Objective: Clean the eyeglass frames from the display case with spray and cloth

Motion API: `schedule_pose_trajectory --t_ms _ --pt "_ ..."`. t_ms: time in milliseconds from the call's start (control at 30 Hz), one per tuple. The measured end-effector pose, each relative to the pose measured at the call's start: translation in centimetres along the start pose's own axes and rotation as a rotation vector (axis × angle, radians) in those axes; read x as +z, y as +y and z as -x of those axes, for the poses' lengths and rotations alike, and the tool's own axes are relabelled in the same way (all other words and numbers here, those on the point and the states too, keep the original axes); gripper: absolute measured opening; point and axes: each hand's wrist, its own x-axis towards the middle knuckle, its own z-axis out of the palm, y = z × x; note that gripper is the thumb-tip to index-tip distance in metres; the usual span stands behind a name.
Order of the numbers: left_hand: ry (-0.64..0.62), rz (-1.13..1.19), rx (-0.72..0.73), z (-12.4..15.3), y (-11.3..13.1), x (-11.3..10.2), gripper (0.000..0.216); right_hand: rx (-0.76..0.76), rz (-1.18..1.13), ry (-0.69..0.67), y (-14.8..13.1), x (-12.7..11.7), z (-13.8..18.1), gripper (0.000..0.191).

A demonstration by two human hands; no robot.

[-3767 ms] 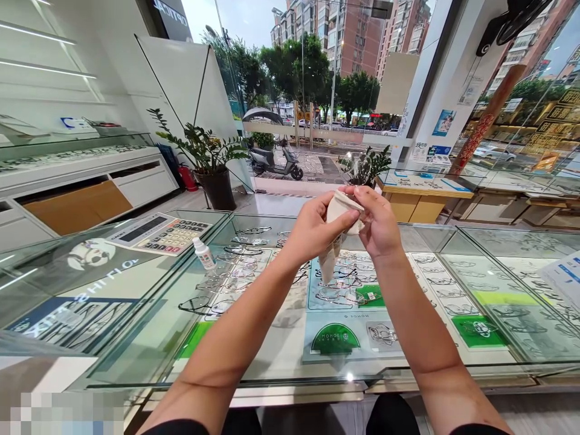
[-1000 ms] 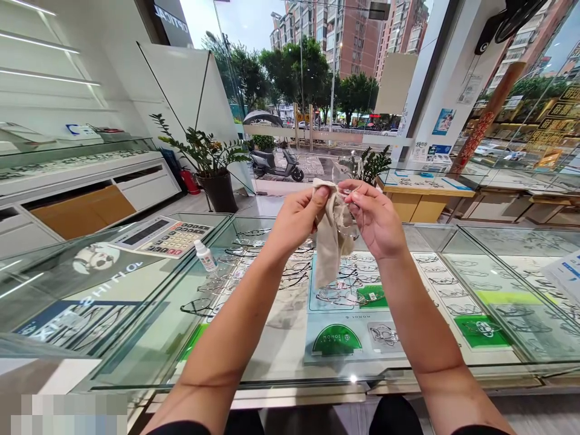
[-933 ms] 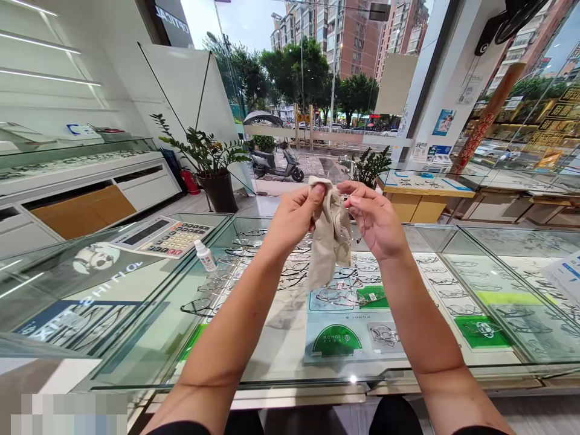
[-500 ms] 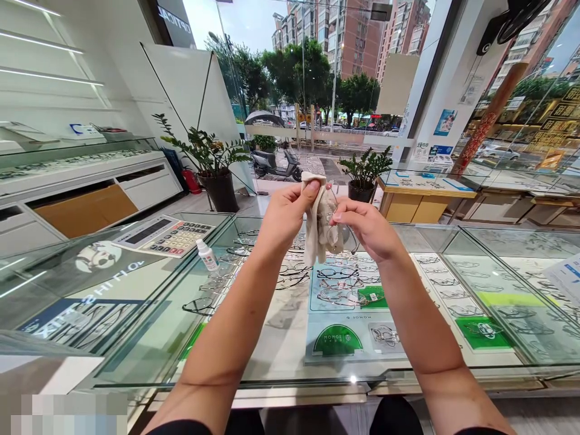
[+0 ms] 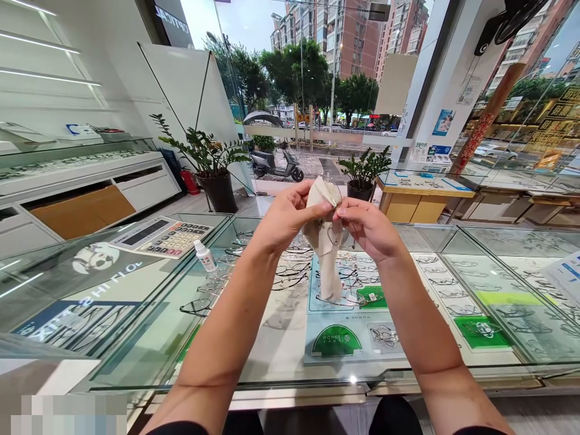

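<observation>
Above the glass counter my left hand point(image 5: 290, 211) pinches a beige cleaning cloth point(image 5: 330, 260), its thumb pressing a fold of it. The cloth's loose end hangs down below my hands. My right hand point(image 5: 368, 222) grips a pair of thin-framed eyeglasses point(image 5: 347, 237) between thumb and fingers, close beside the left fingertips. Much of the frame and its lenses is covered by the cloth and fingers. Below, rows of eyeglasses point(image 5: 292, 269) lie in the display case point(image 5: 272, 344).
A small white spray bottle point(image 5: 205, 257) stands on the glass to the left, near a large calculator point(image 5: 165, 235). Green display cards point(image 5: 336, 341) lie under the glass. Potted plants point(image 5: 217, 187) stand beyond the counter, by the window.
My left hand has shifted slightly right and lower with the cloth, its thumb now near the right fingertips. The cloth has opened out and hangs lower. My right hand keeps its grip.
</observation>
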Motion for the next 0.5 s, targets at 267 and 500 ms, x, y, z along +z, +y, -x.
schedule_pose_trajectory --t_ms 267,500 --pt "0.077 -0.067 0.105 0.0 -0.7 1.1 0.048 0.024 0.005 -0.078 0.3 0.6 0.2 0.027" --pt "0.009 -0.075 0.087 0.4 0.1 0.3 0.046 0.027 0.025 -0.043 -0.4 0.2 0.2 0.019"
